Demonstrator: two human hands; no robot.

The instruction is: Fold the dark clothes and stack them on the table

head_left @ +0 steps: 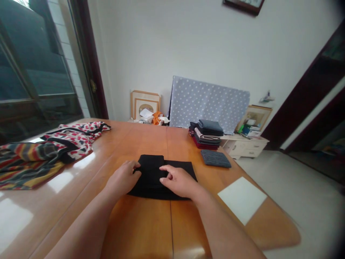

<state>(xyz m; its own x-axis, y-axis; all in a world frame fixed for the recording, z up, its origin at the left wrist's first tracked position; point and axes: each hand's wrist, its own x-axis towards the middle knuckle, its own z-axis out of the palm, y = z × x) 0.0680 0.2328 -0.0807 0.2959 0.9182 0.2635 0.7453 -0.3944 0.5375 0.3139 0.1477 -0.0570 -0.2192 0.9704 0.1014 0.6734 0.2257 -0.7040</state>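
Observation:
A black folded cloth garment (151, 172) lies on the wooden table in front of me, with a narrower folded panel on top and a wider layer extending to the right beneath it. My left hand (125, 176) is at the panel's left edge, thumb and forefinger apart and touching the fabric. Over the panel's right edge rests my right hand (178, 179), its forefinger and thumb spread and the other fingers curled under. Neither hand visibly pinches the cloth.
Folded clothes (207, 135) form a stack at the back right, with a grey folded garment (215, 158) nearer. A pale sheet (242, 199) lies on the right of the table (140, 226). Unfolded patterned clothes (78, 140) spread over the left. Behind stands a white cabinet (244, 146).

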